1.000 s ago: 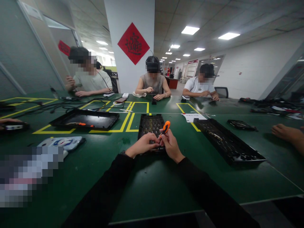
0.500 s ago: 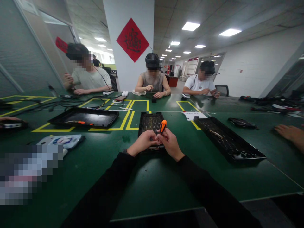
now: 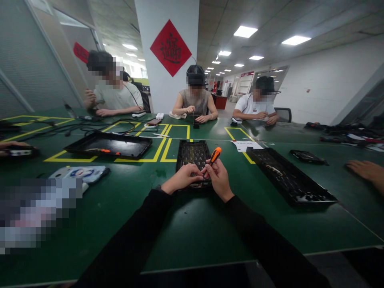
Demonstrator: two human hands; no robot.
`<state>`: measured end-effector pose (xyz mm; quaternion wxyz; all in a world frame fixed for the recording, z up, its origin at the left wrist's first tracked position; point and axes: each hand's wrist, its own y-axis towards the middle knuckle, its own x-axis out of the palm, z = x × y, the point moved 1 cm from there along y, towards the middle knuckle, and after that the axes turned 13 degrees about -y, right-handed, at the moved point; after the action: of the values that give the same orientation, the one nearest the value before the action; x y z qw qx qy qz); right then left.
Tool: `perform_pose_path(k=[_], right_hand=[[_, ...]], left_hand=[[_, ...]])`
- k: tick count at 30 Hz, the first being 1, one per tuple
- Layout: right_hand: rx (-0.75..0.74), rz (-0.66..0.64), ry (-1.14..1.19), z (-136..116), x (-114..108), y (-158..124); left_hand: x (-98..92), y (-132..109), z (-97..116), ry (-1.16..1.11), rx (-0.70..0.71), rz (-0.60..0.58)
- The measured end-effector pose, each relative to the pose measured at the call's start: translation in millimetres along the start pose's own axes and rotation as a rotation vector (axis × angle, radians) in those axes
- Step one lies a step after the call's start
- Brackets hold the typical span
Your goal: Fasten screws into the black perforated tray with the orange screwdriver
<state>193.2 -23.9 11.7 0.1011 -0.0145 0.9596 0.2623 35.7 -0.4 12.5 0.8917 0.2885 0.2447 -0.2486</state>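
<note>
An orange-and-black screwdriver [image 3: 215, 155] is gripped in my right hand [image 3: 220, 180], its handle leaning up and to the right. Its tip is hidden among my fingers. My left hand [image 3: 185, 177] is closed close beside it, thumb and fingers drawn together over the near end of a black rectangular casing [image 3: 193, 151]. What those left fingers pinch, if anything, is too small to tell. The casing lies flat on the green table [image 3: 192, 232], with many small pale details inside.
Left stands a black tray [image 3: 129, 147] with orange items inside; right, a long black tray [image 3: 288, 176]. A small black device [image 3: 309, 157] and a paper sheet [image 3: 246, 146] lie beyond. Co-workers sit opposite, and another person's hand [image 3: 364, 172] rests at right. Cables cross the left side.
The screwdriver's handle has tilted further to the right, and my right hand has shifted slightly right, away from my left fingers. The whole view has moved a little.
</note>
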Motion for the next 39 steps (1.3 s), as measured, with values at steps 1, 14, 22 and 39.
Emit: perform_pose_path(k=[1,14,22,39], right_hand=[[0.0,-0.002,0.002,0,0,0],[0.005,0.118,0.082,-2,-2,0],[-0.006,0.171,0.125,-1,-2,0],[0.03,0.188,0.135,-2,-3,2]], left_hand=[[0.1,0,1,0.017,-0.009,0.005],[0.6,-3,0,0.115,-0.054,0.033],[0.5,-4,-2,0.067,-0.027,0.07],[-0.6,-3,9,-0.044,-0.003,0.103]])
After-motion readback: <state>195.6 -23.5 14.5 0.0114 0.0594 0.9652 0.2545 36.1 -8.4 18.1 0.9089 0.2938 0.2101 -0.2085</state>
